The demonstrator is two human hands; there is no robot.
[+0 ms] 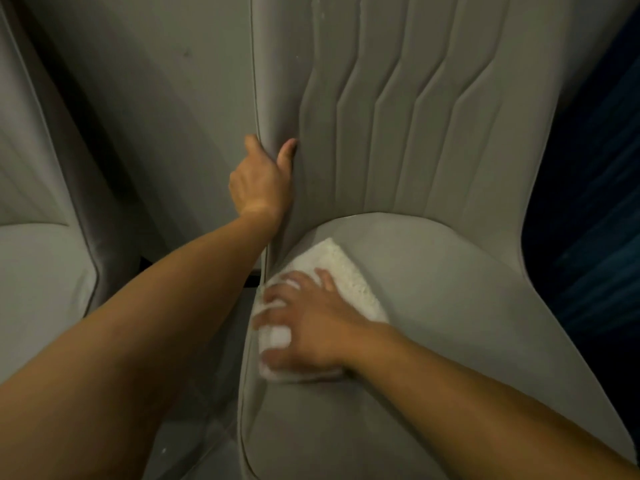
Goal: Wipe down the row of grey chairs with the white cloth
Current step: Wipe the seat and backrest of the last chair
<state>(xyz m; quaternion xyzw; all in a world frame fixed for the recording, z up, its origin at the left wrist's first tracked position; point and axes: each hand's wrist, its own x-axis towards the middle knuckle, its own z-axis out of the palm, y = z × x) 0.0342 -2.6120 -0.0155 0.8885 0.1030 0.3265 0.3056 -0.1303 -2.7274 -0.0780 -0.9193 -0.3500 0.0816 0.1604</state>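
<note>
A grey upholstered chair (433,306) with a stitched, channelled backrest fills the middle and right of the head view. My left hand (259,181) grips the left edge of its backrest, thumb on the front face and fingers wrapped behind. My right hand (304,327) presses flat on a folded white cloth (341,268) lying on the left part of the seat, close to the seat's edge. The hand covers the near half of the cloth and looks slightly blurred.
A second grey chair (38,271) stands to the left, with a narrow dark gap between the two. A grey wall (156,81) rises behind them. Dark blue fabric or shadow (595,220) lies to the right of the chair.
</note>
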